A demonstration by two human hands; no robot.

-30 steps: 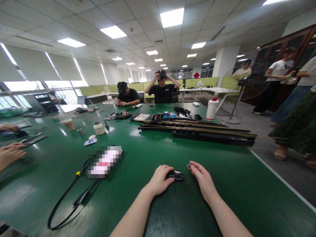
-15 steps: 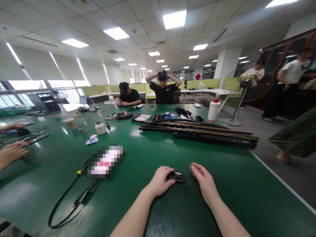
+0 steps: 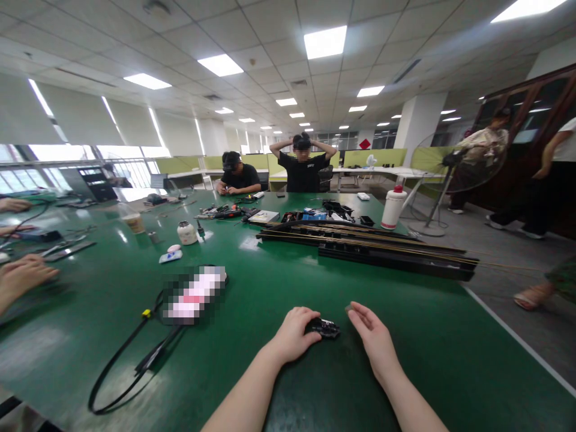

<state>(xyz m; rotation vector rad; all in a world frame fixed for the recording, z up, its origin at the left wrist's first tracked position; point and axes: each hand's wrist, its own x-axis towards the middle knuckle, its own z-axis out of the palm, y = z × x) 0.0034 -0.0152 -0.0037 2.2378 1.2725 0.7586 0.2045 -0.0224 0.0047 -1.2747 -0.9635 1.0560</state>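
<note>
On the green table, my left hand grips a small black part between thumb and fingers; the part has a light strip along its top, and its left end is hidden in the hand. To the right, apart from that part, my right hand pinches a tiny greyish piece at its fingertips. The piece is too small to name. A phone-like device with a blurred screen lies left of my hands, beside a looped black strap with a yellow clip.
Long black rails with thin brass-coloured rods lie across the far right. A white bottle with a red cap, a jar and assorted tools stand or lie farther back. Another person's hand rests at the left edge.
The view has shifted slightly, moving the scene a little right. Both my hands keep their holds. People walking at the right have moved.
</note>
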